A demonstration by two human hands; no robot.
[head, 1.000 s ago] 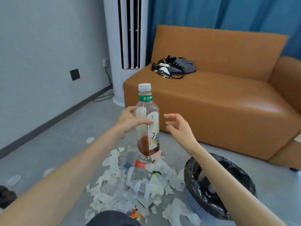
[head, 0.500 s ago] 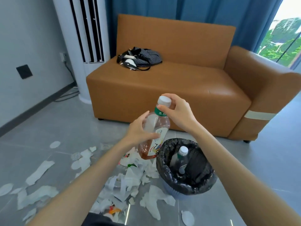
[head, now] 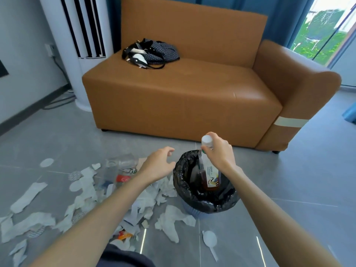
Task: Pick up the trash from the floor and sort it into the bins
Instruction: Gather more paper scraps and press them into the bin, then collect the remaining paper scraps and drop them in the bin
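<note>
- Fingers (head: 209,151) of the right hand (head: 219,153) are curled round the neck of a bottle (head: 211,174), just under its white cap. It hangs nearly upright, its lower half down inside the bin (head: 189,195) directly below them.
- Fingers of the left hand (head: 158,167) are loosely curled and hold nothing, just left of the bin's rim, above the litter.
- By my reckoning this bottle is as good as binned, and only the letting go is left. What else lies in the bin I cannot tell: the bottle and the black liner (head: 221,201) hide it.
- Most of the job is left. Paper scraps (head: 86,189) are spread over the floor (head: 289,189) left of the fingers and nearer the person. A clear bottle (head: 121,166) lies among them, an orange wrapper (head: 124,236) close in, and a white spoon-shaped piece (head: 209,239) on the near right.
- Only one bin shows, so sorting would need another that I cannot see from here.
- For room, the bin's mouth is wide against the bottle, though the liner's rim is crumpled. A sofa (head: 183,97) stands beyond the fingers, well apart. Right of them the floor is bare, while left of them any step would land on paper.
</note>
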